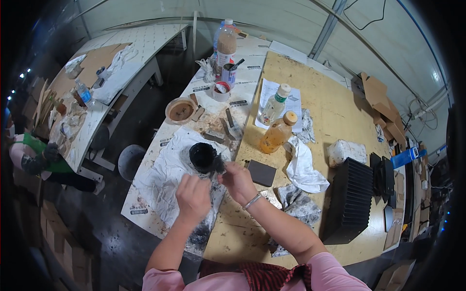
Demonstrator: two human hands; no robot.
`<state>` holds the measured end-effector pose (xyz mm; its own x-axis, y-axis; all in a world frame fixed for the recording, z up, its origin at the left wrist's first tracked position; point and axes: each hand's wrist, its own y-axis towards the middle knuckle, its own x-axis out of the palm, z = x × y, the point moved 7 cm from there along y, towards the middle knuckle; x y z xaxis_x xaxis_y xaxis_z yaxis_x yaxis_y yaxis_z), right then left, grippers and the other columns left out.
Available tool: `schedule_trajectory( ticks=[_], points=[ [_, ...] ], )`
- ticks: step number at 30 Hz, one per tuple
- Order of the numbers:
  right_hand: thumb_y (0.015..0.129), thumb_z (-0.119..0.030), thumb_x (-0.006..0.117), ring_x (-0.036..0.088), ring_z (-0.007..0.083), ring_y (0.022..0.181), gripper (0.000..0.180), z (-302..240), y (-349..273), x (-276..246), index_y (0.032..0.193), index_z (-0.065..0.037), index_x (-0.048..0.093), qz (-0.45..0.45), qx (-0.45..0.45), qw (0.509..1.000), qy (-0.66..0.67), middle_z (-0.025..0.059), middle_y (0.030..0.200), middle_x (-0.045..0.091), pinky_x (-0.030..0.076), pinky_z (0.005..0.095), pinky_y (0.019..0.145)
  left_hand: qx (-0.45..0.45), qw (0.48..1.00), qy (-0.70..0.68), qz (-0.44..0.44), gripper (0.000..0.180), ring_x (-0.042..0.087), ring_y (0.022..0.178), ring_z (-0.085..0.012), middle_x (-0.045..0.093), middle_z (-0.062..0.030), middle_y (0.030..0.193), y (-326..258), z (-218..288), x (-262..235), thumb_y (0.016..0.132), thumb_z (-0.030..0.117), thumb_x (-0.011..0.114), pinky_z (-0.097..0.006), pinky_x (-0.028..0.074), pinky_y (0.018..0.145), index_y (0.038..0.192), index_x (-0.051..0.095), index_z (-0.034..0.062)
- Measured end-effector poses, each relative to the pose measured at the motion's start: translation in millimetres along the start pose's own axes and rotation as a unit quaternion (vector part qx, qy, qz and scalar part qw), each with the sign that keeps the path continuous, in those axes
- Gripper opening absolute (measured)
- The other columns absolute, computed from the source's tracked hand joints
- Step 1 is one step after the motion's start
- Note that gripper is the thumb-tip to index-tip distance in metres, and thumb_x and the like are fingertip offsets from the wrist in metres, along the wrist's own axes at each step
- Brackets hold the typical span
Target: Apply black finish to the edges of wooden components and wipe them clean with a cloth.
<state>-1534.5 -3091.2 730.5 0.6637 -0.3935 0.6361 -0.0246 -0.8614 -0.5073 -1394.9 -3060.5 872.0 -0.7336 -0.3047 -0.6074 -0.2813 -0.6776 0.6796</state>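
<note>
A round black pot with a dark inside stands on a crumpled, stained white cloth. Just below it are both my hands, close together. My left hand is curled closed and slightly blurred; whatever its fingers hold is hidden. With its fingers pinched, my right hand grips a small black-smeared rag beside the pot's right rim. A dark rectangular block lies on the board to the right of that hand. A bangle circles my right wrist.
An orange-stained bottle and a clear bottle stand beyond. Left of them are a brown-filled bowl, a brush in a can and a large bottle. Ribbed black parts lie right. Another person works far left.
</note>
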Motion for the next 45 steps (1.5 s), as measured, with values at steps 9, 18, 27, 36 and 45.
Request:
schedule_trajectory(
  ticks=[9,18,27,36,45],
  points=[
    [0.093,-0.009,0.059,0.065,0.0209,0.064,0.009,0.3,-10.3,0.5,0.099,-0.002,0.058,0.016,-0.002,1.000,0.025,0.0079,0.080,0.063,0.057,0.0317,0.058,0.003,0.998,0.036,0.044,0.009,0.048,0.063,-0.0311,0.048,-0.0100,0.068,-2.0,-2.7,-0.7,0.071,-0.004,0.065,-0.042,0.039,0.055,0.077,0.063,0.0024],
    [0.095,-0.013,0.057,0.059,0.0216,0.068,0.008,-16.4,-17.6,-8.9,0.095,-0.005,0.057,0.026,-0.015,1.000,0.007,0.0079,0.081,0.060,0.051,0.0370,0.066,0.007,0.995,0.054,0.078,0.011,0.048,0.062,-0.0285,0.047,-0.0075,0.066,-9.7,4.8,-4.3,0.068,-0.003,0.064,-0.039,0.038,0.052,0.077,0.065,0.0040],
    [0.096,-0.013,0.053,0.057,0.0192,0.069,0.008,-24.8,-20.3,-23.4,0.096,-0.006,0.058,0.031,-0.003,0.999,0.040,0.0075,0.088,0.063,0.050,0.0344,0.065,-0.276,0.941,-0.185,0.058,0.010,0.051,0.064,-0.0158,0.054,-0.0054,0.073,-37.5,-25.5,5.5,0.081,-0.007,0.061,-0.028,0.041,0.060,0.085,0.061,0.0016],
    [0.094,-0.005,0.050,0.061,0.0223,0.071,0.005,-9.1,-29.2,-16.6,0.093,-0.002,0.054,-0.069,0.039,0.992,0.100,0.0124,0.085,0.061,0.052,0.0296,0.062,-0.466,0.755,-0.460,0.046,0.005,0.045,0.069,-0.0048,0.054,0.0041,0.074,-75.2,-75.3,70.9,0.089,-0.002,0.058,-0.021,0.036,0.064,0.087,0.061,0.0016],
    [0.095,-0.011,0.053,0.052,0.0192,0.076,0.011,-7.6,-35.9,-28.3,0.097,-0.003,0.060,-0.070,0.025,0.995,0.063,0.0070,0.092,0.062,0.042,0.0316,0.068,-0.476,0.744,-0.466,0.050,0.005,0.047,0.066,-0.0043,0.057,0.0028,0.074,-69.6,-82.8,74.8,0.087,-0.004,0.063,-0.020,0.036,0.062,0.087,0.064,0.0009]
  ],
)
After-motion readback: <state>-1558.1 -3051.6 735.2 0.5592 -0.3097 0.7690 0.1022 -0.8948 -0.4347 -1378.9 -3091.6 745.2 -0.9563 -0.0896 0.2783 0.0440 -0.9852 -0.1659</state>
